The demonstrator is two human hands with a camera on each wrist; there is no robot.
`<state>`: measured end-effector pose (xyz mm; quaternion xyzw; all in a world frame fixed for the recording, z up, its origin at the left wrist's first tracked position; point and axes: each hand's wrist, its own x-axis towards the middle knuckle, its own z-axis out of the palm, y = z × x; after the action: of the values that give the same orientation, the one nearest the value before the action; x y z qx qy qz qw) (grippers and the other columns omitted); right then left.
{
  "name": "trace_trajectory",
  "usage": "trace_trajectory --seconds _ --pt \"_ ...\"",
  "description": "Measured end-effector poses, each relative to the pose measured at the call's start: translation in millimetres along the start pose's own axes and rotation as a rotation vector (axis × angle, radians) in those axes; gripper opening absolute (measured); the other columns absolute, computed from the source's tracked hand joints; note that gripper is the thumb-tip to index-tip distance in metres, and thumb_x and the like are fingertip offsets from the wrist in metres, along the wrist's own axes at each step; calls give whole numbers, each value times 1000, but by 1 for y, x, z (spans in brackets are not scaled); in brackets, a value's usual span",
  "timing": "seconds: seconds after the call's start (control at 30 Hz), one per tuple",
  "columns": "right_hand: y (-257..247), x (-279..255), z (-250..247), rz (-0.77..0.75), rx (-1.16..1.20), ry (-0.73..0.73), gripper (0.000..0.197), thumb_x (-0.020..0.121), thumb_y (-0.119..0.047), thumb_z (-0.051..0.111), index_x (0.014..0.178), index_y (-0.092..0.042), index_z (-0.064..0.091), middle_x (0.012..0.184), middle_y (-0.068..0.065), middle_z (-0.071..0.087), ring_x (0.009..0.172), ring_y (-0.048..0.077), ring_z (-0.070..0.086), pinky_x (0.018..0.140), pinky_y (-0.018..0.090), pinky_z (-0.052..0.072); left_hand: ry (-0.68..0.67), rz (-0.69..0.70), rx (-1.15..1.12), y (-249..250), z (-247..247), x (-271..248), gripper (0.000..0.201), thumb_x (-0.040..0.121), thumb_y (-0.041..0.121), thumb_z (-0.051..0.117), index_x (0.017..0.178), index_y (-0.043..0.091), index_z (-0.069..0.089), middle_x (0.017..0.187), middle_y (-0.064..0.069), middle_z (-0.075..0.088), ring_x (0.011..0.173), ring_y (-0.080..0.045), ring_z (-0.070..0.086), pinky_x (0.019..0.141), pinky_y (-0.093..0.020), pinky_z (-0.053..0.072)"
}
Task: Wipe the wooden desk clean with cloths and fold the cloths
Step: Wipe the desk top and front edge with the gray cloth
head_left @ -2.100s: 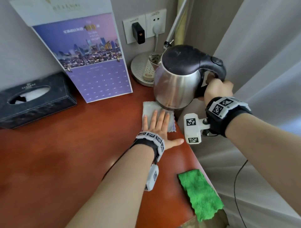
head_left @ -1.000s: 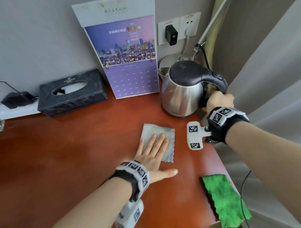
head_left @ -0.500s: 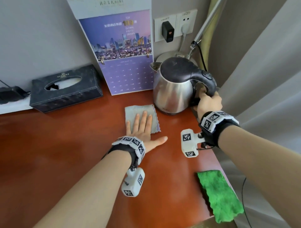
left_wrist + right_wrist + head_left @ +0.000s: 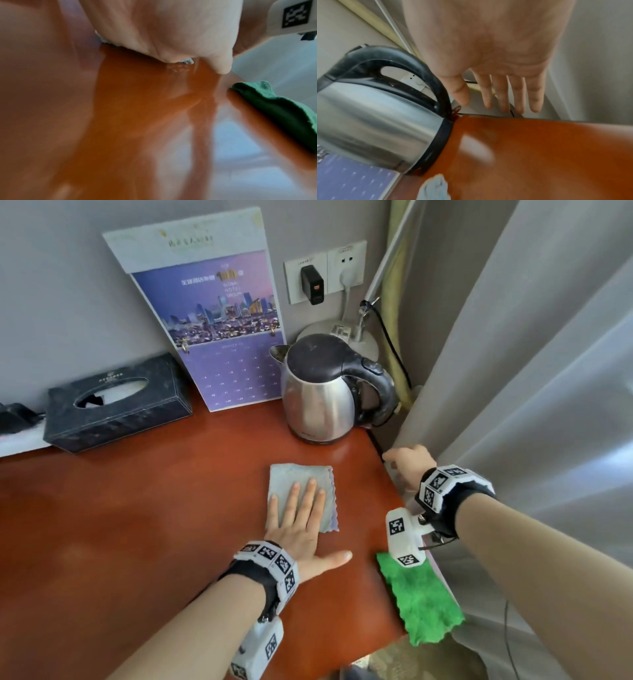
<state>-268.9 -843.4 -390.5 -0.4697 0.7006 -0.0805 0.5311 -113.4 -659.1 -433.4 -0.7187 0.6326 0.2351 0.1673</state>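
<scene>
A corner by a grey wall and curtain holds the wooden desk (image 4: 137, 525), its red-brown top glossy. At the back a steel kettle (image 4: 322, 402) stands on the wood, nothing gripping it. The grey cloth (image 4: 308, 477) lies flat in front of it, pressed under the left hand (image 4: 301, 518), fingers straight and spread. The right hand (image 4: 409, 463) hovers slack and empty at the desk's edge. The green cloth (image 4: 421, 601) lies rumpled near the corner. Wiping looks mid-course; neither cloth appears neatly folded yet.

Your forearms are bare, with no sleeves. Each wrist wears a black band (image 4: 455, 501) ringed with white blocks printed with black square codes. A white box (image 4: 404, 537) bearing the same codes hangs beneath each band.
</scene>
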Motion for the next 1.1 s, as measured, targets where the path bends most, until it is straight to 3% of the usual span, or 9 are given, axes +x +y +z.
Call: trace_trajectory --seconds 0.1,0.33,0.43,0.57,0.63,0.73,0.8,0.93,1.1 --pt "18 4 -5 27 37 -65 18 87 -24 61 76 -10 64 82 14 67 70 30 63 74 42 58 35 106 30 21 -5 24 109 72 92 9 147 24 -33 152 7 -44 140 -19 -40 116 -57 -16" --pt "46 -13 -14 -30 8 2 38 94 -36 50 77 -9 71 85 12 72 80 30 70 78 40 60 79 259 104 40 5 7 105 78 88 13 153 23 -23 155 8 -39 143 -18 -37 117 -56 -13" --pt "52 -25 -19 -108 -180 -37 34 91 -36 53 94 -8 72 100 12 71 91 33 67 87 41 56 58 303 86 24 27 -34 105 82 87 17 156 19 -14 159 5 -32 146 -20 -30 118 -58 -8" --pt "59 -47 -18 -283 -570 -109 39 95 -26 49 133 -19 57 124 11 62 115 30 57 94 30 45 -26 267 104 3 48 -66 104 82 87 25 155 12 26 165 -7 13 151 -28 13 109 -58 18" --pt "67 -54 -16 -343 -676 -125 49 97 -25 45 146 -20 42 137 14 54 125 30 50 102 30 42 -21 280 91 2 41 -64 106 80 90 17 158 18 8 166 -3 0 152 -24 -5 114 -57 9" --pt "84 -57 -13 -417 -839 -169 56 100 -25 40 154 -18 25 161 7 20 143 27 31 116 31 27 2 209 93 14 29 -42 105 71 92 -1 147 27 -35 151 9 -44 139 -17 -42 116 -54 -18" --pt "91 -59 -11 -419 -883 -167 58 101 -27 36 155 -21 19 163 1 7 145 28 27 117 35 27 36 136 28 23 22 -22 105 72 92 2 148 28 -33 150 11 -46 139 -15 -42 116 -53 -19" --pt "81 -63 1 -357 -1001 -107 59 100 -31 34 154 -14 18 163 5 7 142 32 29 112 45 34 86 93 -19 30 19 -11 106 69 91 2 150 28 -27 155 10 -39 142 -16 -37 116 -54 -18" --pt "85 -88 30 -462 -1086 -68 65 94 -18 39 154 -8 15 163 8 -7 150 29 4 122 42 9 22 224 23 12 68 -96 106 78 89 11 152 23 -25 153 6 -42 140 -18 -41 115 -57 -17"
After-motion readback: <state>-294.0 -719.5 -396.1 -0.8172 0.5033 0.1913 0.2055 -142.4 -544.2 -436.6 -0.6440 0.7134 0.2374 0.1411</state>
